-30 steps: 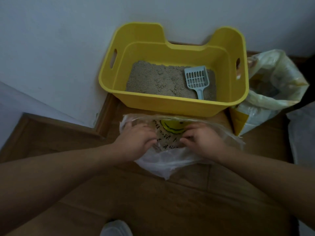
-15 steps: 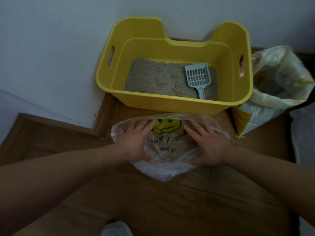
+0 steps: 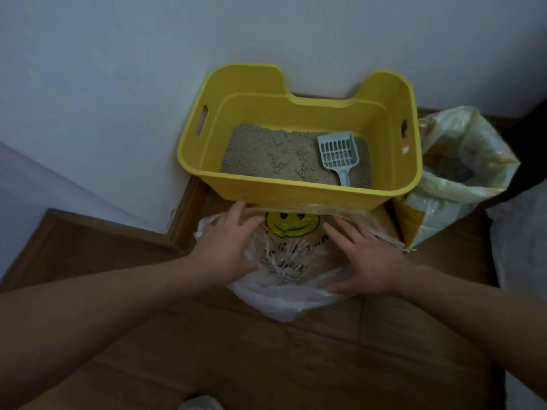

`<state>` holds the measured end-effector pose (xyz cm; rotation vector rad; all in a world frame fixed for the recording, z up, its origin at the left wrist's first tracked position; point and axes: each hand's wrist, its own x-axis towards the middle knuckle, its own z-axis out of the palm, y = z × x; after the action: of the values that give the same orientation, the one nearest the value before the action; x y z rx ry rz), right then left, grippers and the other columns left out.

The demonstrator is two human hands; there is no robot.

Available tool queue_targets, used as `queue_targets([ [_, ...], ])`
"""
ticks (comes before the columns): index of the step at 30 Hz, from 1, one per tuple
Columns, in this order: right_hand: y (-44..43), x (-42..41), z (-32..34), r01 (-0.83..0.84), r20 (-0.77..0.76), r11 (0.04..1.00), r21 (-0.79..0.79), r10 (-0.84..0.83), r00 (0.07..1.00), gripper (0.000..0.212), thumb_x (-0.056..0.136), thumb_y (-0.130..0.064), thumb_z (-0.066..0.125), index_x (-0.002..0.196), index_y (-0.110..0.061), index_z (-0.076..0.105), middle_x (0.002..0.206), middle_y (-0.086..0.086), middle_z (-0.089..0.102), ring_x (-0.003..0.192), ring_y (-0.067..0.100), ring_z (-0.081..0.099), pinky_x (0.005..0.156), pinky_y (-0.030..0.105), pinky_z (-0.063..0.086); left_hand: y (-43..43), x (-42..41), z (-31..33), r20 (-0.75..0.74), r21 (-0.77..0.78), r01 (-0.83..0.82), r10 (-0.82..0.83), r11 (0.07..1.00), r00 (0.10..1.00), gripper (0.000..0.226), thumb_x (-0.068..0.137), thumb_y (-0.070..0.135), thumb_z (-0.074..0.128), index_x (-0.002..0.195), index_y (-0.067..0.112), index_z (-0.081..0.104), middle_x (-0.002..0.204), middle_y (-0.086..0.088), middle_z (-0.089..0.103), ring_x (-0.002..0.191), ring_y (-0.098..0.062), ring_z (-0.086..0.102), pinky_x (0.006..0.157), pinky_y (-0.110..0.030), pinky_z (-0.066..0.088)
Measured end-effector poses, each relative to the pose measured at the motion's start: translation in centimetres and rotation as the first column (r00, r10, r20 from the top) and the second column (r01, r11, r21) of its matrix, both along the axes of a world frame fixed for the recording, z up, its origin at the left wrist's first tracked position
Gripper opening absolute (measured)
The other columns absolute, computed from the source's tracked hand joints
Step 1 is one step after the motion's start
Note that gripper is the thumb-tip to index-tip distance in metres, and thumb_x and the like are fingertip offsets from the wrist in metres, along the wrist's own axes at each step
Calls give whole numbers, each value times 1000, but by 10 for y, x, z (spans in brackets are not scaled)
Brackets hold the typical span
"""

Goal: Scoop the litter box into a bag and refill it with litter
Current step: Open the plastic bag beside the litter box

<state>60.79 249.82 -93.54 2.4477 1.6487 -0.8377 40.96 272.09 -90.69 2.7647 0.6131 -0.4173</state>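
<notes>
The yellow litter box point(image 3: 299, 193) sits against the wall, a grey bed of litter point(image 3: 278, 156) inside and the pale blue scoop point(image 3: 339, 155) lying on it at the right, handle toward the near rim. Just in front, on the wooden floor point(image 3: 266, 359), lies the clear plastic bag point(image 3: 291, 261) with its yellow smiley print, far edge touching or nearly touching the box's front wall. Both hands are flat on it: the left hand point(image 3: 228, 247) spread, fingers fanned toward the box, the right hand point(image 3: 365, 261) likewise spread and pressing down, neither pinching anything.

Here's the worry: the bag looks flattened, no mouth visibly open, so a scoopful tipped toward it could land on the floor. Thin film like this probably clings and collapses the moment the palms lift. It is also light, so it may slide on the boards.

Further right, the opened sack of fresh litter point(image 3: 455, 179) leans right beside the box; a careless elbow could tip it and spill.
</notes>
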Motion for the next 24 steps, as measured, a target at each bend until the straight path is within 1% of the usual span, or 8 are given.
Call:
queue_targets([
  [2, -3, 0, 1, -8, 11, 1000, 4, 7, 1000, 124, 63, -85, 56, 151, -39, -20, 162, -9, -20, 151, 21, -11, 120, 48, 17, 1, 0, 2, -46, 12, -41, 42, 999, 998, 85, 77, 50, 74, 148, 34, 30, 163, -11, 5, 145, -34, 24, 115, -50, 31],
  [4, -4, -1, 4, -10, 19, 1000, 11, 9, 1000, 124, 63, -85, 56, 150, -39, -20, 162, -8, -19, 151, 21, -9, 120, 47, 16, 2, 1, 1, -74, 20, -54, 55, 998, 996, 85, 77, 52, 73, 148, 32, 32, 159, -13, 22, 141, -32, 32, 113, -45, 35],
  [6, -4, -1, 7, -16, 26, 1000, 24, 15, 1000, 125, 63, -85, 57, 151, -38, -20, 162, -7, -19, 151, 21, -10, 121, 46, 14, 3, 3, 2, -63, 9, -52, 52, 999, 997, 83, 77, 51, 73, 147, 29, 35, 145, -6, 41, 132, -26, 43, 106, -40, 41],
  [8, -4, 0, 9, -21, 25, 999, 39, 20, 999, 125, 63, -84, 57, 152, -38, -19, 162, -7, -19, 151, 19, -10, 121, 45, 14, 3, 5, 5, -46, 24, -31, 32, 999, 998, 80, 77, 49, 73, 145, 26, 39, 133, 1, 50, 122, -21, 49, 100, -35, 43],
  [15, 1, 2, 20, -28, 41, 995, 95, 24, 999, 124, 65, -84, 56, 152, -35, -17, 164, -5, -14, 151, 20, -12, 121, 45, 18, 5, 16, 23, -162, 84, 62, -48, 995, 986, 61, 79, 46, 66, 134, 27, 50, 114, 3, 59, 107, -21, 51, 84, -39, 52],
  [19, 1, -1, 23, -72, 52, 990, 125, 66, 996, 124, 67, -85, 54, 154, -30, -14, 164, -1, -15, 150, 21, -14, 122, 40, 7, 7, 24, 34, -213, 151, 188, -153, 971, 965, 48, 80, 50, 60, 122, 28, 58, 105, 6, 64, 97, -21, 47, 77, -34, 41],
  [22, 2, -6, 27, -107, 58, 983, 147, 100, 993, 123, 67, -87, 50, 155, -27, -12, 164, 1, -14, 150, 20, -13, 121, 36, -1, 8, 27, 41, -216, 202, 236, -192, 950, 957, 41, 83, 49, 55, 118, 29, 62, 100, 8, 63, 98, -19, 43, 82, -36, 36],
  [24, 3, -9, 30, -102, 38, 980, 169, 97, 995, 123, 66, -89, 48, 155, -28, -11, 164, 1, -12, 151, 19, -10, 122, 36, 1, 8, 26, 45, -186, 176, 202, -168, 964, 968, 37, 86, 41, 55, 121, 30, 64, 106, 9, 64, 106, -19, 44, 90, -38, 36],
])
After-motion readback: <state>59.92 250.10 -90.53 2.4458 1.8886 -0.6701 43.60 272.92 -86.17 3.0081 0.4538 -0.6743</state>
